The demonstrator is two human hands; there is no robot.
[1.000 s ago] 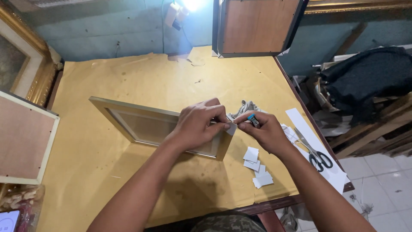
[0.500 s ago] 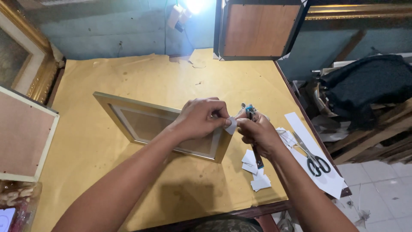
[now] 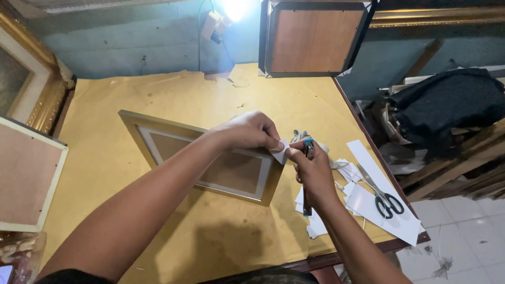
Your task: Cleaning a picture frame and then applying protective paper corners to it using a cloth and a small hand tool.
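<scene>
The left hand (image 3: 250,131) pinches a small white paper corner piece (image 3: 280,152) at the gold-edged wooden picture frame (image 3: 158,138); the right hand (image 3: 314,171) grips a blue-tipped dark-handled tool (image 3: 307,150). Corner looks unfinished; black-handled scissors (image 3: 383,197) lie rightward.

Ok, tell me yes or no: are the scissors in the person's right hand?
No: the scissors lie on the white paper strips near the table's right edge, while the right hand grips a slim tool.
</scene>
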